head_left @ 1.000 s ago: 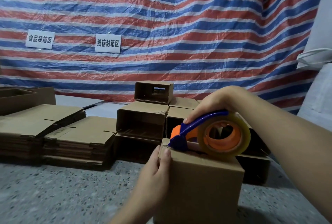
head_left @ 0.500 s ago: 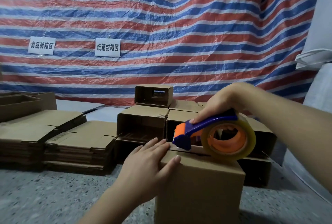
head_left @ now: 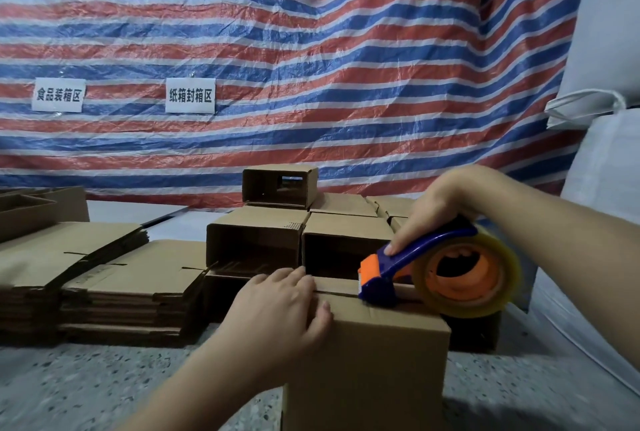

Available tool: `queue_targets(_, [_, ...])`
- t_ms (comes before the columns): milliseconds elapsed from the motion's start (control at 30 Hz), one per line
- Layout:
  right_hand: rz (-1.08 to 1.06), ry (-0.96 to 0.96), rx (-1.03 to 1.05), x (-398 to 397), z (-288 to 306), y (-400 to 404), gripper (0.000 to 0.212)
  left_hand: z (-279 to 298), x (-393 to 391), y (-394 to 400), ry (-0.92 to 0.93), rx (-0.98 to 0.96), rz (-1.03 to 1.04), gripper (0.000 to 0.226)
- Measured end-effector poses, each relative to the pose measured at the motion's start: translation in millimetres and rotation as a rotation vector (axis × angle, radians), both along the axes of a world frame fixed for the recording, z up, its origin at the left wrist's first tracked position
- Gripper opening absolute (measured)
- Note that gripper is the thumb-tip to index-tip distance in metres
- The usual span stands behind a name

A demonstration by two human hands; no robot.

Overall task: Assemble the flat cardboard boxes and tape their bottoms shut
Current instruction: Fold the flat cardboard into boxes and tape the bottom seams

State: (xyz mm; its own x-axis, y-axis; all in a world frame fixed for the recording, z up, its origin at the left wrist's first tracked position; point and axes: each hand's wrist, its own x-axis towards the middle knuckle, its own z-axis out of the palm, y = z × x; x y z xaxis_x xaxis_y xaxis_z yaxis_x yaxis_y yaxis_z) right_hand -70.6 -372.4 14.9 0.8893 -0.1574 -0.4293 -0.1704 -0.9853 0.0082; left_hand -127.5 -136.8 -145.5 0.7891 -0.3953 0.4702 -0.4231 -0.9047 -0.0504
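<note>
Tape run underway: the dispenser has slid right along the seam

Nearest me, the left hand point(head_left: 277, 306) has gone from gripping the near-left corner of the box point(head_left: 367, 361) to lying spread flat over that end, fingers straight, pinning the tape's start. Just right of it, the right hand point(head_left: 446, 209) is wrapped around the blue handle of the tape dispenser point(head_left: 440, 275), which has moved away from the left hand along the flap seam, so I'd say this bottom is about half sealed. Behind both hands sit finished boxes point(head_left: 256, 240); further left of the left hand, flat boxes point(head_left: 114, 278) wait.
</note>
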Motion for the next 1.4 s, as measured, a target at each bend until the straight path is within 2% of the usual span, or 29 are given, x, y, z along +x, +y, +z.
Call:
queue_targets(133, [0.002,-0.007,0.011,-0.8,-1.1,-0.4,0.072,1.9,-1.9,-24.3,0.068,0.026,-0.096,0.084])
queue_targets(267, [-0.010,0.009,0.020,-0.9,0.5,-3.2,0.074,-5.1,-0.3,-30.1,0.006,0.061,-0.115,0.088])
queue_targets(333, [-0.013,0.028,0.025,-1.6,3.6,-7.4,0.081,-7.1,0.6,-28.3,-0.033,0.046,-0.129,0.091])
queue_targets(433, [-0.005,0.056,0.012,-7.5,13.6,-22.1,0.103,-9.4,0.2,-27.5,-0.061,0.015,-0.147,0.094])
queue_targets(500, [-0.009,0.072,0.010,-12.5,19.5,-36.3,0.109,-9.9,-2.1,-27.3,-0.066,0.000,-0.147,0.098])
queue_targets(767, [-0.067,0.076,-0.017,-16.5,1.4,-47.4,0.090,-5.3,-8.9,-29.1,0.016,0.009,-0.111,0.081])
queue_targets(900, [-0.071,0.053,0.019,-18.7,0.4,-48.3,0.069,7.4,-6.6,-49.8,0.096,0.097,-0.075,0.103])
queue_targets(967, [-0.074,0.047,0.025,-18.7,-1.4,-47.8,0.064,9.9,-4.8,-67.3,0.127,0.129,-0.121,0.104])
queue_targets(1067, [-0.098,0.058,0.035,-19.3,-2.2,-49.0,0.073,2.7,-2.5,-83.4,0.173,0.165,-0.140,0.097])
queue_targets(1233, [-0.091,0.079,0.098,-20.8,-0.4,-59.1,0.088,-0.4,1.4,-84.0,0.135,0.200,-0.123,0.092])
queue_targets(1400, [-0.075,0.044,0.078,-37.3,14.3,-87.0,0.088,-1.0,-3.1,-82.5,0.120,0.166,-0.139,0.088])
